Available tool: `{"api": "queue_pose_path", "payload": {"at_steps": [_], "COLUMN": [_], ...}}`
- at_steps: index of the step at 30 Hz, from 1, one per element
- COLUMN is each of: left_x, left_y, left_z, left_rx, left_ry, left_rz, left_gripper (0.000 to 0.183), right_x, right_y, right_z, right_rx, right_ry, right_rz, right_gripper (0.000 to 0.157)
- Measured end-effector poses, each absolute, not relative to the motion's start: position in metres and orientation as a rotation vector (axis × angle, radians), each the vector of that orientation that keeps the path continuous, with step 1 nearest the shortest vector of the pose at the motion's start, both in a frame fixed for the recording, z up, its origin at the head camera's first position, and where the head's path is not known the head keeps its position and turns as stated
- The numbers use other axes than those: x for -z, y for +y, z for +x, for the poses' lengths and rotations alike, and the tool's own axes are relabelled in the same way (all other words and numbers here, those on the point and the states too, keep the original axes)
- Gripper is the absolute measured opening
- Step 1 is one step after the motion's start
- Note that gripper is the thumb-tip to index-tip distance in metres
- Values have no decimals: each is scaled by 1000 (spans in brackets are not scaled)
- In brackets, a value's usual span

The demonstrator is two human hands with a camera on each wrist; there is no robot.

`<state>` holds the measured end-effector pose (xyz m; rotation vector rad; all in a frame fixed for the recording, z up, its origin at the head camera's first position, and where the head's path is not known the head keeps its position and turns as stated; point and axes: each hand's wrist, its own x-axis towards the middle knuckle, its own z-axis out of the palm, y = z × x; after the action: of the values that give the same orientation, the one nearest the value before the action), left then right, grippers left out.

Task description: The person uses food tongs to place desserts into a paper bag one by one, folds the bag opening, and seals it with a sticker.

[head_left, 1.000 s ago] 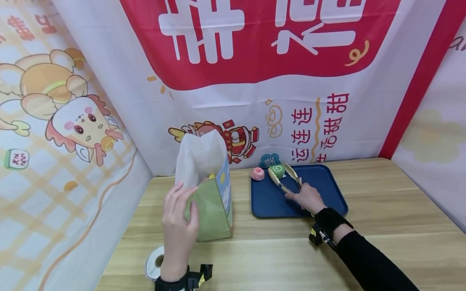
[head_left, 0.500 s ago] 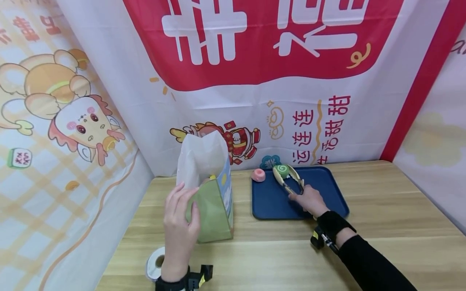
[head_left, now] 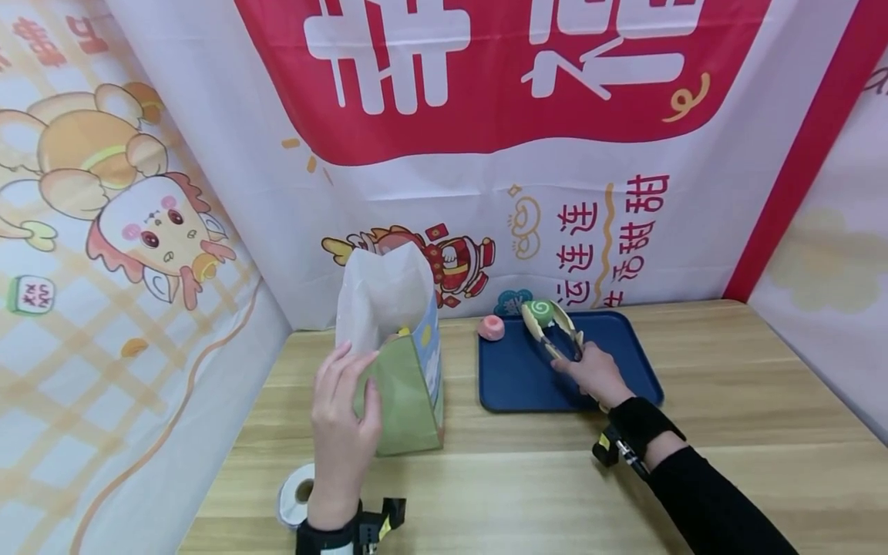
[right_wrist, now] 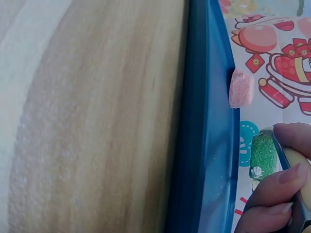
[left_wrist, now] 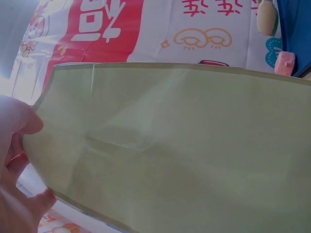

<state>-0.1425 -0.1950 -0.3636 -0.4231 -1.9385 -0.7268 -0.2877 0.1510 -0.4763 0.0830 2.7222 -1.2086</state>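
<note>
My left hand (head_left: 345,432) holds the top edge of a green-sided paper bag (head_left: 402,401), which stands upright with its white inner wall showing. In the left wrist view, thumb and fingers meet at the rim of the bag's flat green panel (left_wrist: 170,141); some fingertips are hidden behind it. With my right hand (head_left: 593,374) I grip gold tongs (head_left: 536,333). Between the tong ends is a green swirl cake roll (head_left: 540,311), over the far left of a blue tray (head_left: 527,389). A pink ring-shaped sweet (head_left: 491,327) sits in the tray's far left corner.
A white tape roll (head_left: 291,493) lies beside my left wrist on the wooden table (head_left: 499,493). Printed cloth (head_left: 430,193) hangs behind the table and along both sides. Something small and yellow (head_left: 404,332) shows in the bag's mouth.
The tongs have closed around the cake roll, which has moved slightly right and upward relative to the tray. My left hand and the bag hold nearly the same position.
</note>
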Motion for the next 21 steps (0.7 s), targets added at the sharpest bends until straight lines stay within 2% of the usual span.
{"api": "queue_pose_path", "payload": {"at_steps": [16, 21], "left_x": [364, 364], "left_y": [-195, -195], "left_z": [-144, -143], "left_rx": [731, 734], "left_ry": [-1950, -1954], "left_rz": [-418, -417], "left_gripper": [33, 33], "right_x": [460, 455], "right_y": [148, 142], "right_z": [-265, -258], "right_rx": [1325, 1393], "right_ry": [2649, 2613], "right_rz": [74, 63], "right_gripper": [69, 65]}}
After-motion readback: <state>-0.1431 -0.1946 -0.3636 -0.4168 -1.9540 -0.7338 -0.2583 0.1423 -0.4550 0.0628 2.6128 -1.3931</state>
